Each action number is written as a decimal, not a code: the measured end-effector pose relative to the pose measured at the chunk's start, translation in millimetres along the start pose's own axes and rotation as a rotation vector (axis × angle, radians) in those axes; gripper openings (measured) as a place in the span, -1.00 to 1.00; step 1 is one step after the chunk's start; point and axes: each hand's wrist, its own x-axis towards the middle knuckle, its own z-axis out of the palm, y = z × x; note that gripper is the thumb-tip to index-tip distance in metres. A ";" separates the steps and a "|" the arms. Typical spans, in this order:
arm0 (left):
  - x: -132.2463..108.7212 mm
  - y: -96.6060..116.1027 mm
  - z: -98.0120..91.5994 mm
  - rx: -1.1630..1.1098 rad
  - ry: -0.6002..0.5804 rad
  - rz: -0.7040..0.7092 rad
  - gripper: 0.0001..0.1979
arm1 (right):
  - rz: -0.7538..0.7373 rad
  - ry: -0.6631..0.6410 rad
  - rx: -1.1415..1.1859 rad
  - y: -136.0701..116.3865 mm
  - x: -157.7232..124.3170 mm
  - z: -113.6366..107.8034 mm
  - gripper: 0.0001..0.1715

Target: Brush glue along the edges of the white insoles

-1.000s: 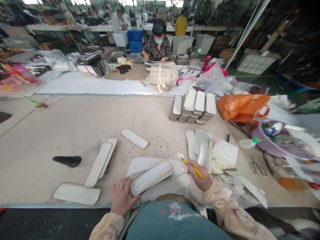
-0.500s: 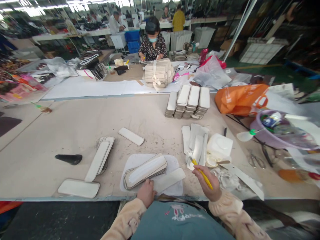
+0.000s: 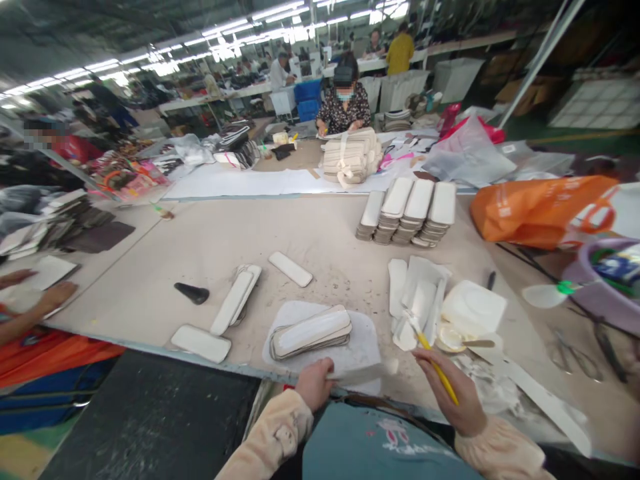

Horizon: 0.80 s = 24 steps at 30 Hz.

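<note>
My left hand (image 3: 315, 383), closed, pinches the near end of a pale flat strip (image 3: 367, 370), which looks blurred and tilted at the table's front edge. Beside it, a stack of long rounded pale panels (image 3: 313, 333) lies on a white sheet (image 3: 287, 313). Between the fingers of my right hand (image 3: 455, 393) is a yellow-handled brush (image 3: 440, 370). Its bristle end touches or hovers just over white-smeared pale pieces (image 3: 420, 293); I cannot tell which. A white plastic container (image 3: 475, 307) stands to the right of the brush.
More panels (image 3: 237, 300) and a black tapered tool (image 3: 191, 292) lie to the left. Farther back are stacked panels (image 3: 405, 213) and an orange bag (image 3: 540, 210). Scissors (image 3: 575, 357) lie at right. A co-worker (image 3: 345, 100) sits opposite; another person's hands (image 3: 55, 297) work at far left.
The view has swung left and up, bringing another person into sight. My left hand has drawn the pale strip away from the stack towards the front edge and tilted it. The brush stays in my right hand.
</note>
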 end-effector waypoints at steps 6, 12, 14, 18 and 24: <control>-40.4 7.2 -45.5 -0.427 0.270 0.110 -0.85 | -0.021 -0.210 0.165 -16.5 22.8 17.3 -0.72; -44.0 -22.9 -61.8 -0.734 0.359 -0.020 -0.73 | 0.197 -0.208 0.243 -36.1 47.0 47.1 -0.80; -40.3 -37.4 -60.6 -0.910 0.365 -0.102 -0.63 | 0.212 -0.194 0.238 -38.5 57.8 60.7 -0.78; -29.6 -66.4 -61.1 -1.023 0.472 -0.287 -0.43 | 0.192 -0.238 0.201 -40.6 87.1 97.5 -0.72; -3.2 -101.3 -66.4 -0.584 0.512 -0.508 -0.73 | 0.111 -0.296 0.061 -29.5 122.3 151.9 -0.78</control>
